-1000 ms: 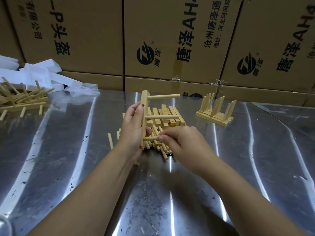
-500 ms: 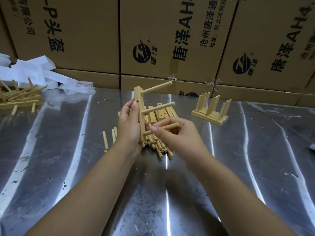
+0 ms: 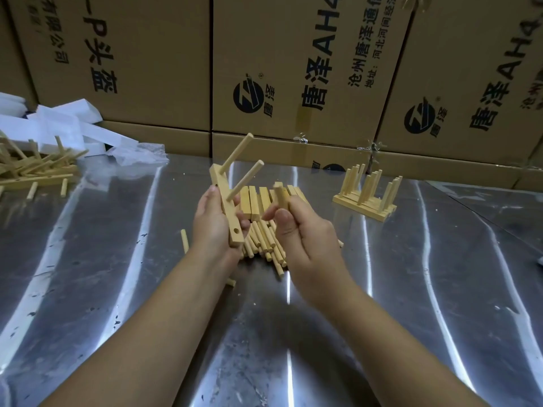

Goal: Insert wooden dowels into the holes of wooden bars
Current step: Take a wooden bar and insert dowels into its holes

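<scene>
Left hand [image 3: 211, 221] is gripping the tilted wooden bar [image 3: 230, 221], with two seated dowels [image 3: 236, 154] sticking out of it and one hole [image 3: 236, 230] showing near its lower end. Right hand [image 3: 302, 236] is pinching a loose dowel [image 3: 281, 195] just right of the bar, not touching it.

Printed cardboard boxes [image 3: 293, 69] line the metal table [image 3: 88, 259].

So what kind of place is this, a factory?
Probably a small workshop or packing room. Big printed cardboard boxes are stacked along the back, the table is metal, and piles of dowels and bars lie on it near finished pieces.
</scene>
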